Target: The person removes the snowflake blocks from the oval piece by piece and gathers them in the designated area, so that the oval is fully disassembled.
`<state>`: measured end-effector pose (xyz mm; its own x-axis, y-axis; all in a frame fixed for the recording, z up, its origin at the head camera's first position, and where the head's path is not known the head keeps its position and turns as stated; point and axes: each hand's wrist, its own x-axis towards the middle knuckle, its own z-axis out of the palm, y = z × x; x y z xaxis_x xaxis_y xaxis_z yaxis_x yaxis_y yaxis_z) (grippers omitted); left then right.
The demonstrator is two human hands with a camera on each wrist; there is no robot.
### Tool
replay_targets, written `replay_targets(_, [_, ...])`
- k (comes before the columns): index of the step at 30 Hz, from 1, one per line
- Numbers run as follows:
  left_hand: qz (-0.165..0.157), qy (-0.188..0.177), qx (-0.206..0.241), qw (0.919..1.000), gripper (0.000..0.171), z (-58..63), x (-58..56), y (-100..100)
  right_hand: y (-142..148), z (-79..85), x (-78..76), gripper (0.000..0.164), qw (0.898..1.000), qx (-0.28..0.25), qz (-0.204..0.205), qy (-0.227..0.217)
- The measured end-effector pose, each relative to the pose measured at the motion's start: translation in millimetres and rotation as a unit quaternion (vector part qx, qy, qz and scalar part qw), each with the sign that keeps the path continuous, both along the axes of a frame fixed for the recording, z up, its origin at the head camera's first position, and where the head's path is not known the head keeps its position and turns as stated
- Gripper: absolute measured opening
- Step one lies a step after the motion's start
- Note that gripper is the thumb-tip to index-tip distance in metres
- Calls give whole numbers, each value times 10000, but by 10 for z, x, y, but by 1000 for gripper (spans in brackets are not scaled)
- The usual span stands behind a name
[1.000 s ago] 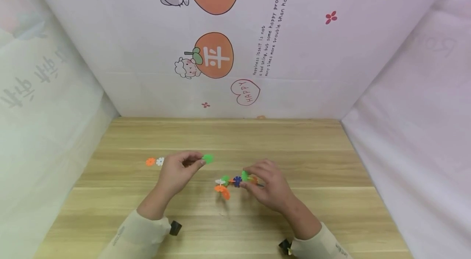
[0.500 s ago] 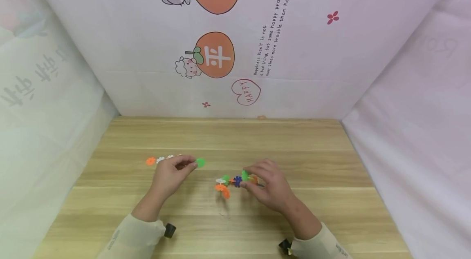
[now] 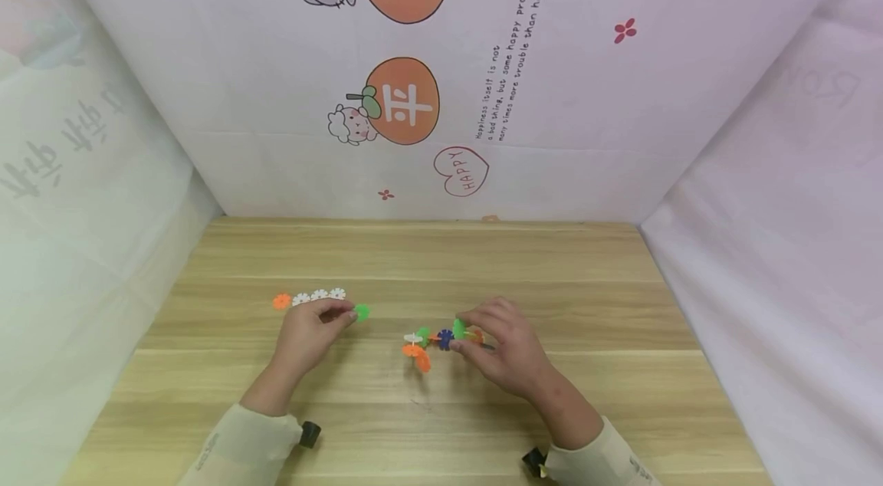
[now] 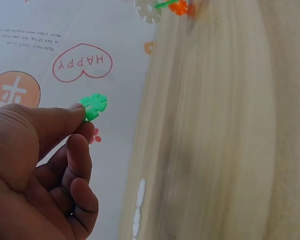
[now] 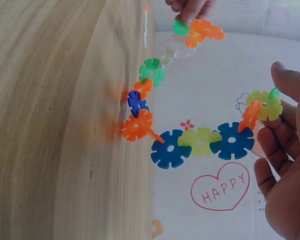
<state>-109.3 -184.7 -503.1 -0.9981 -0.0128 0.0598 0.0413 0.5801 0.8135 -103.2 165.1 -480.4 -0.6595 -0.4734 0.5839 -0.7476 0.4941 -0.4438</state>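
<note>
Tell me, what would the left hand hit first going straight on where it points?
Probably the printed backdrop: the left hand, pinching a green piece, seems aimed past the chain of flower pieces, though depth is unclear.

From the snowflake-disc chain (image 3: 444, 339), we find the right hand (image 3: 507, 348) at three o'clock; between nine and ten, the single disc (image 3: 362, 313) in the left hand (image 3: 306, 340), then the disc row (image 3: 319, 293) on the counter (image 3: 428, 256); at twelve, the backdrop cloth (image 3: 552, 172).

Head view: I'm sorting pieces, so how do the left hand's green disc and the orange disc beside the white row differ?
The left hand pinches the green disc; the orange disc lies untouched on the table. Green is right of the white row; orange is left. Both have notched rims.
</note>
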Motion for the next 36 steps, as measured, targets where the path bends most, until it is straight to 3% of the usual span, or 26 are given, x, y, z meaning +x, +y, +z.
replay_targets(13, [414, -461, -475, 9969, 14, -152, -102, -201, -9, 22, 7, 32, 10000, 39, 7, 42])
replay_targets(19, [550, -479, -667, 9951, 16, -247, -165, -267, -9, 53, 14, 34, 10000, 8, 13, 62])
replay_targets(28, [547, -544, -943, 9925, 17, -345, -241, -361, -29, 42, 13, 33, 9999, -27, 59, 142])
replay_targets(36, [564, -791, -1017, 9901, 22, -332, -310, -393, -27, 39, 12, 33, 9999, -59, 95, 116])
